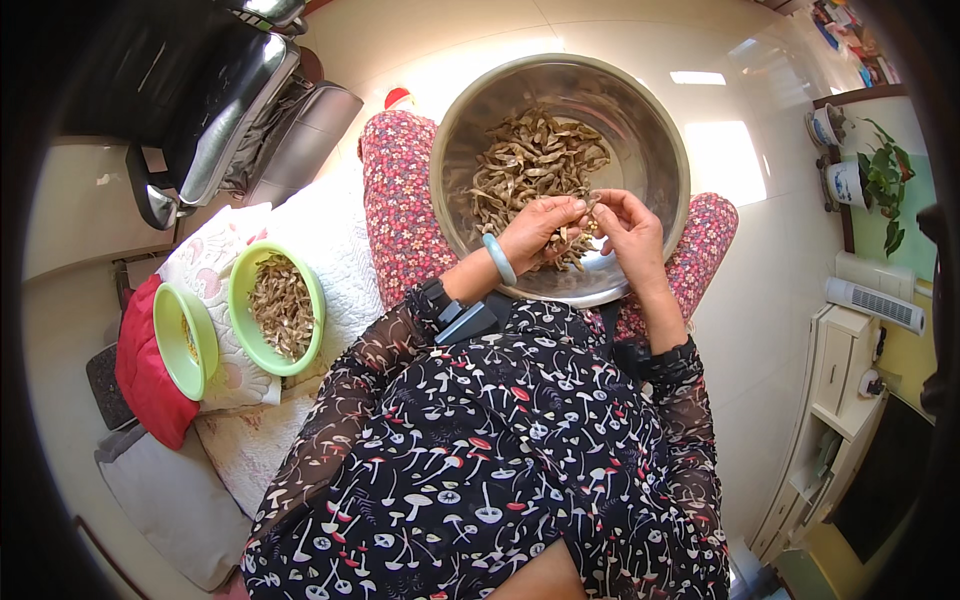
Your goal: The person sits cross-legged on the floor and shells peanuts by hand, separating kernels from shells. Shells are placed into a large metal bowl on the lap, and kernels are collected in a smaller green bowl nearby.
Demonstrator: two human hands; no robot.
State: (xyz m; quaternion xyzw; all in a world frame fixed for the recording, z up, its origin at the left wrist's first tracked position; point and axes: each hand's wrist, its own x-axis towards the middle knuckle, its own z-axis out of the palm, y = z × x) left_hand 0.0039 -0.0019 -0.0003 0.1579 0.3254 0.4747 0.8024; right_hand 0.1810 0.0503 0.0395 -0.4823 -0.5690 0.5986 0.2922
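A wide stainless steel basin (651, 142) rests on my lap, with a heap of dried brown bean pods (536, 154) inside it. Over the basin, my left hand (541, 227), with a pale jade bangle on its wrist, is curled around some pods. My right hand (630, 229) meets it, thumb and forefinger pinching a dry pod (592, 201) between the two hands. To my left, a green plastic bowl (238, 315) holds brown pod husks (283, 306). Beside it a second green bowl (166, 337) leans tilted, with some yellow beans (189, 337) inside.
A white quilted cover (341, 247) lies under the bowls, with a red cloth (142, 367) at its far left. A black and grey leather chair (225, 120) stands at the upper left. Potted plants (847, 182) and a white cabinet (836, 367) line the right side.
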